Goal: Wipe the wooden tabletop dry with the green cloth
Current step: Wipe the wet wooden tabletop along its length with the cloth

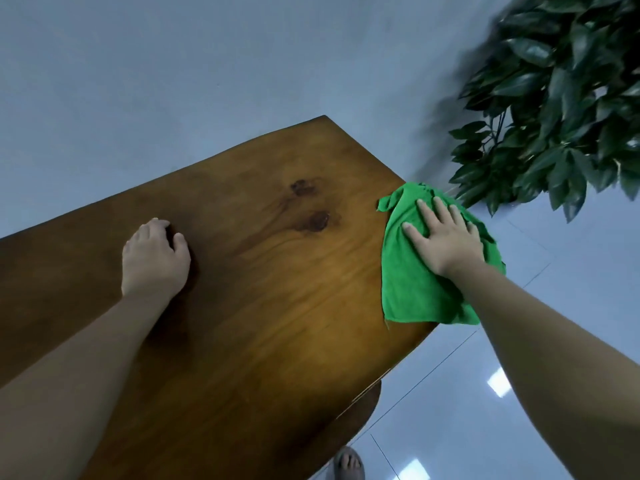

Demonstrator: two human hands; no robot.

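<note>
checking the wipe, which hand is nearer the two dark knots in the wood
Left. The left hand rests on the bare tabletop, just left of the dark knots. The right hand lies flat on the green cloth at the table's right edge, slightly farther from them.

The brown wooden tabletop [263,289] looked smooth with a soft sheen, showing grain and two dark knots [310,206]. The bright green cloth [415,289] looked soft and matt. The pale tiled floor [519,393] was glossy.
</note>
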